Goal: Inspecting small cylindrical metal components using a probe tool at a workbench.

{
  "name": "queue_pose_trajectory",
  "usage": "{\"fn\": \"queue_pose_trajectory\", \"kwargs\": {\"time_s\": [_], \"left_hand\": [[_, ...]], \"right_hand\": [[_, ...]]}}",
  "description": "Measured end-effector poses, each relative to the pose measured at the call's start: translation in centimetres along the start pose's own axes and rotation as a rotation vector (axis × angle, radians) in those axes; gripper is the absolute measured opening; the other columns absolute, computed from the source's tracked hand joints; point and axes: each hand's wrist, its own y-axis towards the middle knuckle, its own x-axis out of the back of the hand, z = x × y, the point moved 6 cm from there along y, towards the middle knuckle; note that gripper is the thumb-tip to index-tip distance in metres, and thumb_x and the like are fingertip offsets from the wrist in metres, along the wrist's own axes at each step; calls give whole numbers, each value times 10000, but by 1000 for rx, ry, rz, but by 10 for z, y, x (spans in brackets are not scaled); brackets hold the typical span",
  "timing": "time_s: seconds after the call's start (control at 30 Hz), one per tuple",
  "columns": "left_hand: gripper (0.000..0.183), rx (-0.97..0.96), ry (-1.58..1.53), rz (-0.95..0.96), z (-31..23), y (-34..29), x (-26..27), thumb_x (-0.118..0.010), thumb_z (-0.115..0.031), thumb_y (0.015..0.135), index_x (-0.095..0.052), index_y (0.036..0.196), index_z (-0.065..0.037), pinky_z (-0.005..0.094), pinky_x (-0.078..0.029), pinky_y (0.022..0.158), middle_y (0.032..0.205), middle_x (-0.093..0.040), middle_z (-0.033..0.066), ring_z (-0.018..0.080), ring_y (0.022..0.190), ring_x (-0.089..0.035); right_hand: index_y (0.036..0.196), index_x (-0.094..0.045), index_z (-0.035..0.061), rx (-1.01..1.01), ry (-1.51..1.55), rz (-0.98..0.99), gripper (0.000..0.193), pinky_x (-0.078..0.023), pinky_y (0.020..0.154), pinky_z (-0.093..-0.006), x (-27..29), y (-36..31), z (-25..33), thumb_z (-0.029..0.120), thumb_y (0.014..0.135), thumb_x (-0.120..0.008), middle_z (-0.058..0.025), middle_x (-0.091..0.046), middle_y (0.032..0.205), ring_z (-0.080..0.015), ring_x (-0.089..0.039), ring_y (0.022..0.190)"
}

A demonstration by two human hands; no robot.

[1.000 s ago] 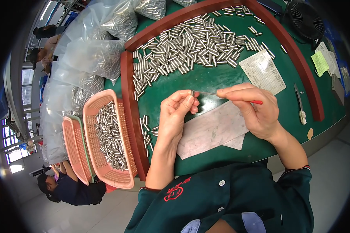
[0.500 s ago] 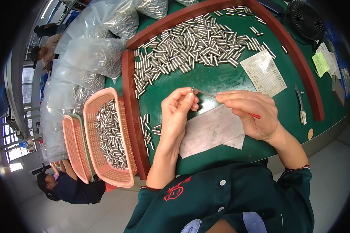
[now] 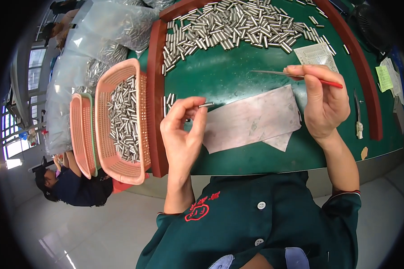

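My left hand [image 3: 182, 134] pinches a short shiny metal pin [image 3: 207, 104] between thumb and forefinger, its end pointing right. It is above the left end of a stained pinkish cloth [image 3: 251, 119]. My right hand [image 3: 326, 105] is raised past the cloth's right end and grips a slim needle file [image 3: 269, 72] with a red handle. The file's thin tip points left, apart from the pin. Beyond both hands lies a wide heap of loose metal pins [image 3: 229, 29] on the green tabletop [image 3: 238, 85]. Several more pins [image 3: 168, 101] lie behind my left hand.
A dark red wooden border [image 3: 156, 89] frames the work area. To the left stand a pink basket [image 3: 104, 148] of pins, narrower baskets [image 3: 80, 134] and plastic bags [image 3: 125, 27]. At right lie a paper sheet [image 3: 316, 54] and a bladed tool [image 3: 358, 116]. A person [image 3: 83, 184] works at far left.
The file has come away from the pin. My right hand has moved right and up with it, while my left hand has shifted left. The whole view has also shifted.
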Motion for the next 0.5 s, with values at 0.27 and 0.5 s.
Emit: {"fn": "queue_pose_trajectory", "kwargs": {"time_s": [0.27, 0.5], "left_hand": [[117, -490, 360, -214, -32, -41, 16, -655, 34, 690, -588, 784, 15, 284, -414, 524, 677, -561, 104, 226, 583, -532], [30, -534, 421, -297, -31, -42, 19, -616, 17, 760, -586, 756, 20, 259, -403, 525, 648, -561, 80, 172, 561, -511]], "right_hand": [[915, -544, -57, -52, -18, 31, 91, -533, 647, -241, -6, -6, -4, -40, 827, -532, -136, -631, 805, -172, -635, 721], [915, -548, -60, -76, -11, 39, 91, -534, 651, -242, -9, -8, -9, -38, 828, -531, -136, -632, 809, -171, -633, 724]]}}
